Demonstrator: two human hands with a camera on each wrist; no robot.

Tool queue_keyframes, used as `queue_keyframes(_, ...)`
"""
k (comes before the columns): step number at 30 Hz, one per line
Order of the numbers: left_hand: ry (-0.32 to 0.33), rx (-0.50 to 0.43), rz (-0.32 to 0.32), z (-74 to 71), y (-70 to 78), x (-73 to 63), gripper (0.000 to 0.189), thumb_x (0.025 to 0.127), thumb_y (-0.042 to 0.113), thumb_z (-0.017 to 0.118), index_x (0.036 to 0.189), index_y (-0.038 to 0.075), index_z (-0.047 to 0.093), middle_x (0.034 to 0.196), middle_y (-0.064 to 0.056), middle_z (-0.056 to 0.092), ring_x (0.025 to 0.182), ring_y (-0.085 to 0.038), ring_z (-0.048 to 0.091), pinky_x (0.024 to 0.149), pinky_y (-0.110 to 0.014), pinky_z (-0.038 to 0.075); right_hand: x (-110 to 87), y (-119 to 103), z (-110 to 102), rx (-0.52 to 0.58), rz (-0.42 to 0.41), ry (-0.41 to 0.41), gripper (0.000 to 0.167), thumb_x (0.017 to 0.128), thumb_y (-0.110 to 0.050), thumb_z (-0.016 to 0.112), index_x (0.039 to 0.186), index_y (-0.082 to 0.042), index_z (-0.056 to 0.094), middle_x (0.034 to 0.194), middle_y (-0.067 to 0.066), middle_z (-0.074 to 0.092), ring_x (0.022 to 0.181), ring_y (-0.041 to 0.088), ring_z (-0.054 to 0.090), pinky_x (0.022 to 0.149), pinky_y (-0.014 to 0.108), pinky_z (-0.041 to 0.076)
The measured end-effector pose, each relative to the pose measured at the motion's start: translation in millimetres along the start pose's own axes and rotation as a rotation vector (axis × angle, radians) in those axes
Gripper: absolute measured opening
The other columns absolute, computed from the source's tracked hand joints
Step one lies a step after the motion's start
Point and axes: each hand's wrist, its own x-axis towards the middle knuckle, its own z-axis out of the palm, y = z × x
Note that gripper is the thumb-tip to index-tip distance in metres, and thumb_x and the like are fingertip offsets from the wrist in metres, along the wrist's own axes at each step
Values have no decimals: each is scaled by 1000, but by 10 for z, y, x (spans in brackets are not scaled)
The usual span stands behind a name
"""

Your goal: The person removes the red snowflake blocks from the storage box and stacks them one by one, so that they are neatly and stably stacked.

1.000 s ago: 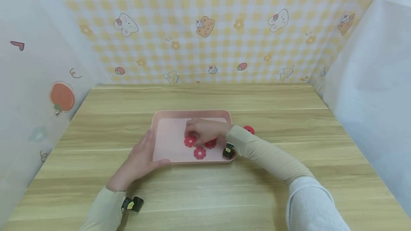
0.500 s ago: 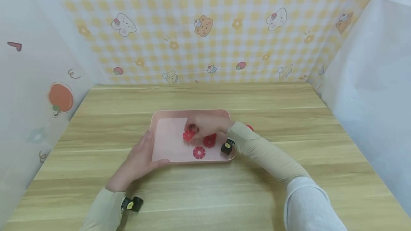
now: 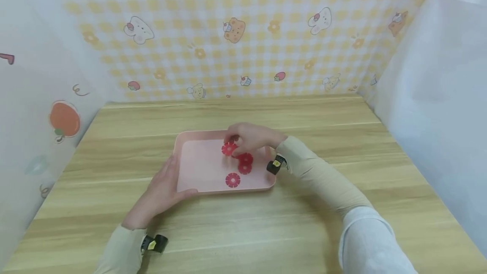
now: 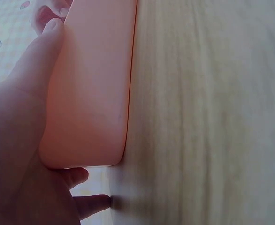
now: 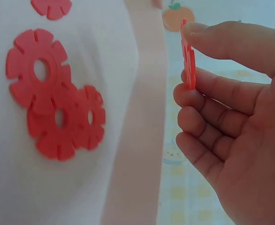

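In the head view a pink tray (image 3: 205,164) lies on the wooden table, with red notched plastic discs, each with a centre hole, inside it. My left hand (image 3: 161,187) rests against the tray's front left corner, fingers along the left side and thumb along the front rim. Between thumb and forefinger, my right hand (image 3: 251,136) pinches one red notched disc (image 5: 189,58), held edge-on to the right wrist camera above the tray's back edge. Below it, overlapping discs (image 5: 39,68) lie in a small pile. Another single disc (image 3: 233,180) lies nearer the tray's front rim.
The wooden table (image 3: 236,227) extends on all sides of the tray. A checked cloth (image 3: 213,33) with cartoon prints hangs behind it, and pale sheets (image 3: 430,96) stand at the left and right.
My right hand has lifted its disc and moved toward the tray's back edge, uncovering the overlapping pile. A red disc right of the tray has gone out of sight behind the right arm. Left hand unmoved.
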Motion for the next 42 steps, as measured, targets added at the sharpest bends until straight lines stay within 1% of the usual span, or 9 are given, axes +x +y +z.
queue_keyframes(2,0,-2,4,-1,5,1,121,74,55,75,149,-8,4,153,-31,18,137,-49,25,105,-66,30,-49,40,-31,12,6,18,36,81,-25,75,114,-16,65,106,-5,61,98,12,56,87,24,50)
queue_keyframes(9,-10,3,7,-9,-2,-5,120,76,52,74,148,-11,3,152,-35,16,137,-51,23,104,-68,27,-248,207,-118,29,-41,81,34,81,-19,73,113,-10,65,107,0,63,98,15,59,91,28,50)
queue_keyframes(11,-12,6,10,-6,-11,0,120,76,53,74,148,-12,4,152,-35,15,137,-51,22,105,-68,27,-314,243,-136,37,-19,97,34,81,-20,74,112,-11,66,107,0,63,97,15,58,90,29,51)
queue_keyframes(17,-16,11,11,16,-27,8,121,76,55,73,148,-12,3,152,-35,14,138,-51,21,105,-67,26,-550,382,-151,68,93,140,34,81,-22,75,113,-15,66,106,-3,63,97,16,56,90,32,51)
queue_keyframes(23,-13,9,20,24,-25,13,121,76,55,73,149,-10,2,152,-34,16,137,-51,23,105,-67,28,-794,565,-138,79,147,196,33,80,-22,76,110,-14,67,106,-2,64,97,19,55,91,39,50)
queue_keyframes(28,-11,2,20,15,-26,16,121,76,53,74,148,-10,2,152,-34,16,137,-51,23,105,-66,27,-966,731,-88,56,161,235,32,78,-19,76,108,-10,68,101,0,63,93,20,54,85,40,50)
queue_keyframes(32,-18,6,17,10,-28,20,120,76,51,74,148,-11,2,153,-34,14,138,-51,21,106,-67,26,-1097,858,-25,38,152,249,31,77,-16,77,106,-7,68,97,1,62,90,20,54,81,39,49)
queue_keyframes(37,-34,9,-3,-20,-5,12,119,77,52,73,148,-12,2,152,-36,13,138,-52,20,105,-68,25,-1205,947,42,32,158,268,30,77,-14,77,105,-7,67,98,2,61,91,22,55,84,40,49)
queue_keyframes(42,-37,11,-3,-41,22,11,120,77,52,74,147,-14,3,151,-37,15,136,-53,22,103,-70,26,-1271,1010,109,17,178,268,32,76,-14,77,106,-8,67,102,3,61,96,22,56,88,42,49)
